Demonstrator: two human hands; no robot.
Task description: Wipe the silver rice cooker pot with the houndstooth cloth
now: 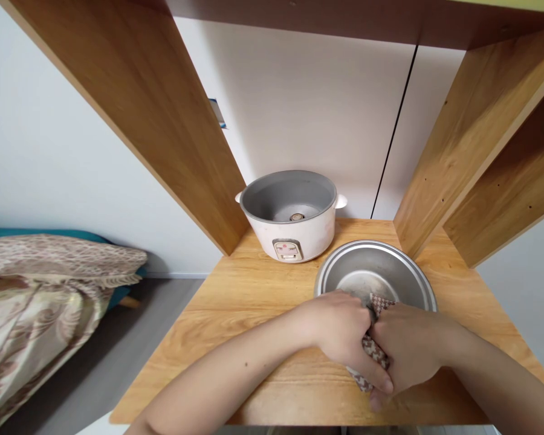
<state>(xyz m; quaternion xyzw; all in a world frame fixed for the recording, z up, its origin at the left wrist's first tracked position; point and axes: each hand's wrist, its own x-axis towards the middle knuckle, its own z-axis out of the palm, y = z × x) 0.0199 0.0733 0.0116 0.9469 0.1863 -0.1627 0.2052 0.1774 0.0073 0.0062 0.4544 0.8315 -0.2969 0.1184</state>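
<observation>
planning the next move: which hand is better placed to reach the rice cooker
Left, probably. The left hand lies on the side of the rice cooker; the right hand would have to cross the metal bowl. Both grip the cloth.

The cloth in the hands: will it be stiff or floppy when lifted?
Probably floppy: the cloth bunches and folds between the left hand and right hand. Likely light and easy to grip, as it crumples small.

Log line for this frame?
left hand: grips patterned cloth | right hand: grips same cloth | metal bowl: just beyond hands | rice cooker: open, behind bowl
</observation>
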